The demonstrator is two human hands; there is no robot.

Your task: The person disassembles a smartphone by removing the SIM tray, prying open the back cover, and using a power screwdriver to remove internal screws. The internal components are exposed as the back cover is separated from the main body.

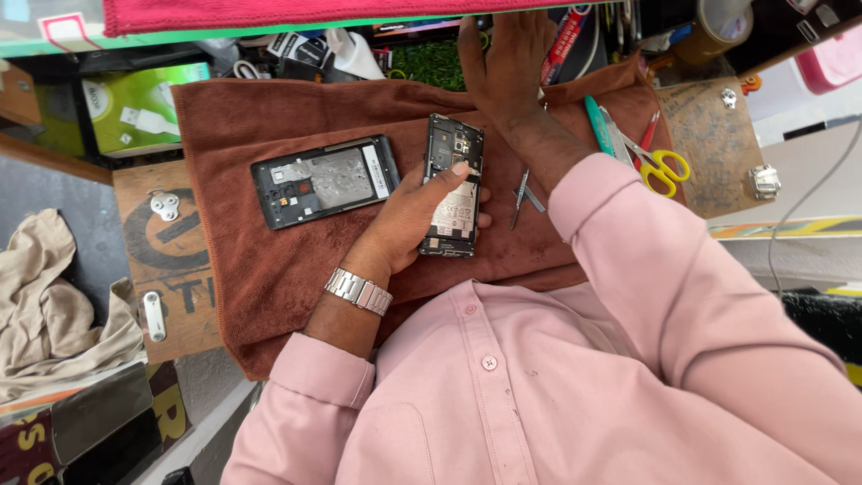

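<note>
On brown towel [269, 269], left hand [409, 216] clamped opened phone body [452, 184] to steady it; right hand [503, 63] reached flat toward shelf clutter, empty; back cover [323, 181] lay aside.

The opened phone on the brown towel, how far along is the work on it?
Done: the back cover is off and lies apart on the towel. In hand: the left hand holds the opened phone, its insides bare, while the right hand reaches into the clutter beyond. Left: tweezers and scissors lie untouched; the phone remains uncovered.
</note>
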